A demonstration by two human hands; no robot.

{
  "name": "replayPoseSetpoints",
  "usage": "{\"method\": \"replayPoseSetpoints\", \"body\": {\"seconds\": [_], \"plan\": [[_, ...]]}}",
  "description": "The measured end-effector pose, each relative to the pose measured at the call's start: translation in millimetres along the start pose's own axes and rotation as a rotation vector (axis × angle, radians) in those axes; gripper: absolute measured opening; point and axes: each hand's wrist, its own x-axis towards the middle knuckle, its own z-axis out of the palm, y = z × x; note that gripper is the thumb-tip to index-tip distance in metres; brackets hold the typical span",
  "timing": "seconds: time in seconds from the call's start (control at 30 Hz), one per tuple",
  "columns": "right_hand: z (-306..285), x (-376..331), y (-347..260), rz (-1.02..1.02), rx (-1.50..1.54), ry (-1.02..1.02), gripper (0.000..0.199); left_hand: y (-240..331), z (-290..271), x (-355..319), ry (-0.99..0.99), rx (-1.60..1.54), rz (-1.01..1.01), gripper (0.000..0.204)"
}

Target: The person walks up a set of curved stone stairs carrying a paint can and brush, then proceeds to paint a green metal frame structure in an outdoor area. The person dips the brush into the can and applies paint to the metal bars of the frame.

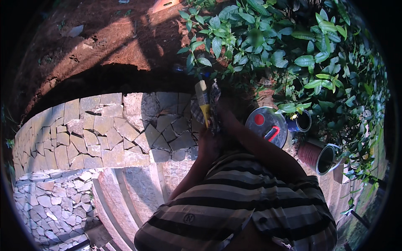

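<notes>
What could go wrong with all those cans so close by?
Leaves hang close to the open blue can, so bits might drop in. The red-handled tool lies loose on the lid near its rim; a bump might knock it off. And if the left hand slipped, the yellow-handled brush could fall onto the stones.

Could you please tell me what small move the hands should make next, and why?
Perhaps ease the crumpled material away from the brush with the right hand: it sits close beside the bristles, and the left hand appears to hold the yellow handle.
</notes>
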Motion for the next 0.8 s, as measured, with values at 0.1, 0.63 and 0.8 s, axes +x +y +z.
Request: {"method": "replayPoseSetpoints", "body": {"seconds": [0.1, 0.63, 0.8], "plan": [[13.3, -12.2, -13.1, -0.027, -0.058, 0.001, 0.055, 0.1, -12.0, -5.5, -0.146, -0.022, -0.023, 0.028], [10.1, 5.2, -5.8, -0.241, -0.126, 0.154, 0.049, -12.8, -43.5, 5.3, -0.127, 0.089, -0.118, 0.033], [29.5, 0.2, -5.4, -0.408, -0.288, 0.288, 0.040, -29.5, -37.0, 10.1, 0.091, 1.274, 0.756, 0.035]]}}
